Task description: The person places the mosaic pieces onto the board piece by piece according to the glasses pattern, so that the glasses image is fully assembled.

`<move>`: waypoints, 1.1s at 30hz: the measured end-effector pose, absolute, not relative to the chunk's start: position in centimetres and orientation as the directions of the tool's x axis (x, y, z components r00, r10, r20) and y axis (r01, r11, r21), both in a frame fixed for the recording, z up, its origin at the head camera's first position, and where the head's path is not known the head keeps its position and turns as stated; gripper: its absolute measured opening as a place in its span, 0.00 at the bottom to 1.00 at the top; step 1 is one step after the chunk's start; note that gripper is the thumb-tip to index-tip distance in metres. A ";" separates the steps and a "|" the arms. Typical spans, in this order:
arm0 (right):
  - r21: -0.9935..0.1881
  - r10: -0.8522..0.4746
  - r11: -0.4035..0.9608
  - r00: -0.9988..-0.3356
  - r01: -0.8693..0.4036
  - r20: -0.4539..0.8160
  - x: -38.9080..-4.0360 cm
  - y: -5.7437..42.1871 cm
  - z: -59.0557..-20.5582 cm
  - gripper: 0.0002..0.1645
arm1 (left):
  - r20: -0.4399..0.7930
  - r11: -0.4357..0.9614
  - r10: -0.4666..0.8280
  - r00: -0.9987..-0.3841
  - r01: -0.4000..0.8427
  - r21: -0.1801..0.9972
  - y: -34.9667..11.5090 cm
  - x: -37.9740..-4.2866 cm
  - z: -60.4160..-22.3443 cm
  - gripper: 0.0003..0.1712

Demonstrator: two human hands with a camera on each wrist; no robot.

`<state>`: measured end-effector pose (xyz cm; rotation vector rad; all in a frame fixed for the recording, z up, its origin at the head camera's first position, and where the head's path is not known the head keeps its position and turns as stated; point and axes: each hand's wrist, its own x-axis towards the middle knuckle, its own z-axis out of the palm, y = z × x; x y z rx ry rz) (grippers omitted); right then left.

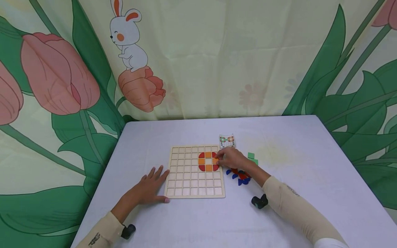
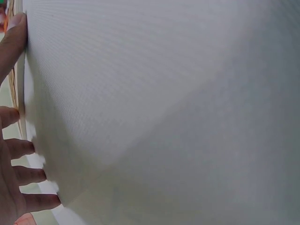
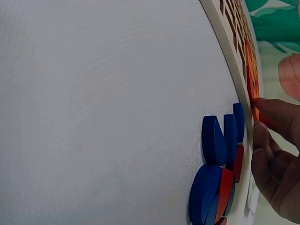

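Observation:
A wooden grid board (image 1: 186,182) lies on the table. Red quarter-round pieces (image 1: 202,167) and orange square pieces (image 1: 208,167) form a ring in its right half. My right hand (image 1: 231,157) reaches over the board's right edge, thumb and fingertips pinching an orange square piece at the ring's right side; the fingers partly hide it. In the right wrist view, those fingertips (image 3: 260,104) touch the red and orange pieces. My left hand (image 1: 150,187) is spread at the board's left edge, its thumb and fingertips touching the frame, also visible in the left wrist view.
Blue curved pieces (image 1: 245,181) and some red ones lie in a pile right of the board, partly under my right forearm. Green square pieces (image 1: 251,155) sit beyond them. A small patterned picture card (image 1: 227,140) lies at the board's top right corner.

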<state>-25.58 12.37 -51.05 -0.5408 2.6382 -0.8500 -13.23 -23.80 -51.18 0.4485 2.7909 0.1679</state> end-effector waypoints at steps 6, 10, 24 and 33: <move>-0.608 -0.452 0.746 -0.877 -0.270 -0.165 -25.5 12.3 -50.9 0.13 | -0.291 0.946 0.317 -0.903 0.279 0.163 -23.8 -13.3 -51.2 0.64; -0.615 -0.459 0.736 -0.876 -0.281 -0.149 -25.4 12.5 -50.8 0.13 | -0.291 0.946 0.318 -0.902 0.280 0.166 -23.9 -13.2 -51.2 0.64; -0.662 -0.547 0.678 -0.822 -0.321 -0.161 -23.7 15.9 -50.7 0.16 | -0.264 0.940 0.335 -0.904 0.300 0.165 -23.9 -13.2 -51.4 0.64; -0.636 -0.570 0.694 -0.797 -0.336 -0.201 -22.9 17.4 -50.5 0.16 | -0.293 0.944 0.324 -0.900 0.285 0.169 -23.9 -13.3 -51.3 0.65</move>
